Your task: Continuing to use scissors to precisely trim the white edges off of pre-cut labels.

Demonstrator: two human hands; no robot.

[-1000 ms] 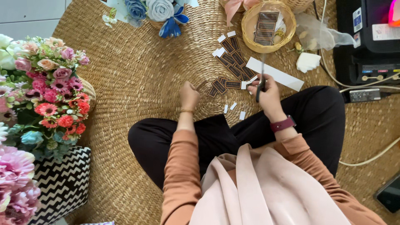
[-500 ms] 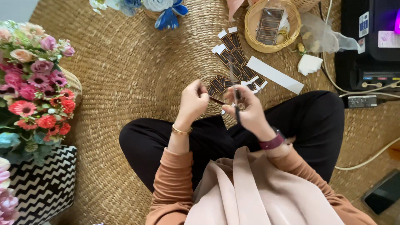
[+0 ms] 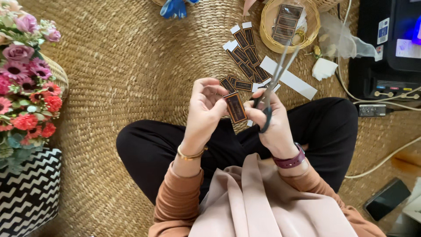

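Both hands have come up off the mat since a second ago and now meet over the person's lap. Left hand (image 3: 206,109) pinches a small dark rectangular label (image 3: 236,107) with an orange border by its left edge, its grip narrow and closed on the card. Right hand (image 3: 272,123) has its grip closed on the handles of a pair of scissors (image 3: 274,81), whose blades point up and away, slightly parted, above the label.

One round woven basket (image 3: 267,30) at the top holds a sheet of several more dark labels; their exact count is too small to tell. On the woven mat (image 3: 131,66) between basket and hands lie roughly ten cut labels (image 3: 245,57) in a loose string, beside one white paper strip (image 3: 291,80). At the left, a wicker basket (image 3: 59,74) carries a bunch of pink, red and purple flowers (image 3: 26,83). One black-and-white zigzag box (image 3: 28,193) stands below it.
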